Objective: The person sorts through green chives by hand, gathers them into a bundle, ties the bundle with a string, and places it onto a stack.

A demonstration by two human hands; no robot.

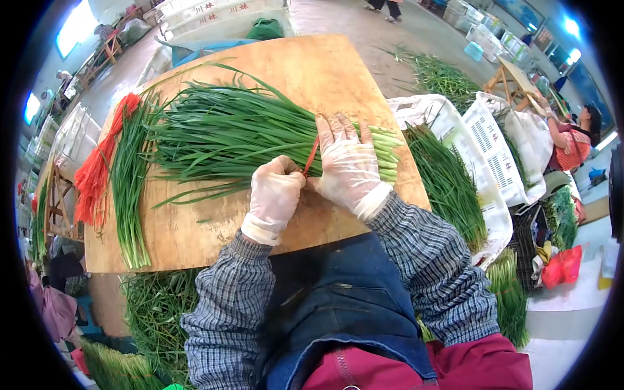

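Note:
A large bundle of garlic chives [227, 130] lies across the wooden board, green tips to the left and pale cut ends to the right. A red tie [312, 156] circles it near the stem end. My gloved left hand [273, 193] is closed in a pinch on the tie's end at the near side of the bundle. My gloved right hand [346, 161] lies flat over the stems just right of the tie, fingers stretched out and thumb beside the tie. Both hands wear thin translucent gloves.
A heap of red ties [107, 162] and a thin bunch of chives [132, 188] lie at the board's left. White crates [484, 195] with more chives stand at right. Loose greens [159, 318] lie below the board [312, 65]. A person in red [573, 140] is at far right.

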